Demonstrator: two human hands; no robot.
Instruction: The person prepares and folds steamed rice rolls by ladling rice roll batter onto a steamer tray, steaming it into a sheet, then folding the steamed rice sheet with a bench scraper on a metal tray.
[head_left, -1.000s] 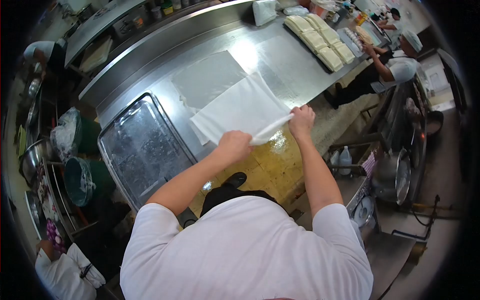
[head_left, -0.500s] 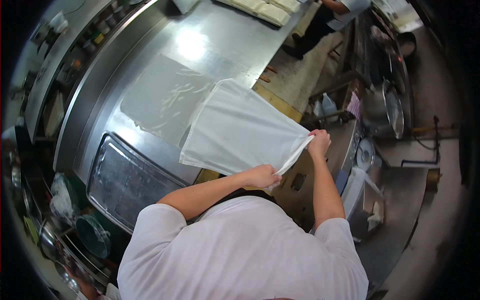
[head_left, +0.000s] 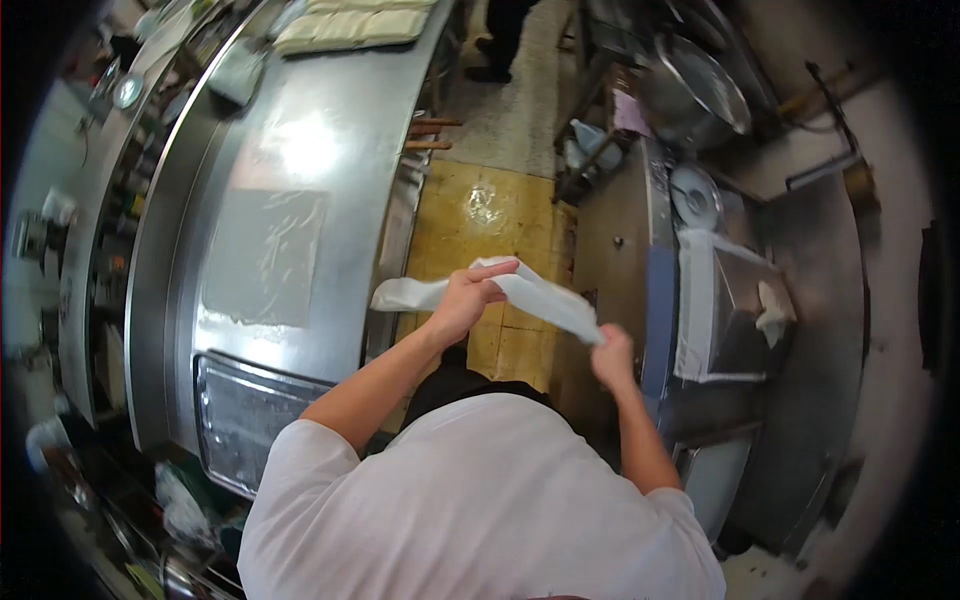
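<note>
A white cloth (head_left: 548, 302) is stretched between my hands above the floor gap, gathered into a narrow, slightly blurred strip. My left hand (head_left: 468, 303) is closed around its middle with the index finger extended, and a loose end hangs out to the left. At the other end, my right hand (head_left: 613, 358) grips the cloth near the right-hand counter. Left of me, a thin, pale, wet-looking sheet (head_left: 263, 258) lies flat on the steel table (head_left: 355, 200). Beside it, at the near end, is a dark rectangular metal tray (head_left: 245, 415).
Pale folded slabs (head_left: 350, 30) lie on a tray at the table's far end. To my right, a white cloth-edged metal box (head_left: 735, 305) stands by a round lid (head_left: 695, 195) and a large pot (head_left: 700, 90). Another person's legs (head_left: 505, 40) show down the yellow-tiled aisle (head_left: 480, 200).
The cloth has come off the table edge and been gathered from a spread sheet into a strip. My view has turned right, towards the aisle and right-hand counter.
</note>
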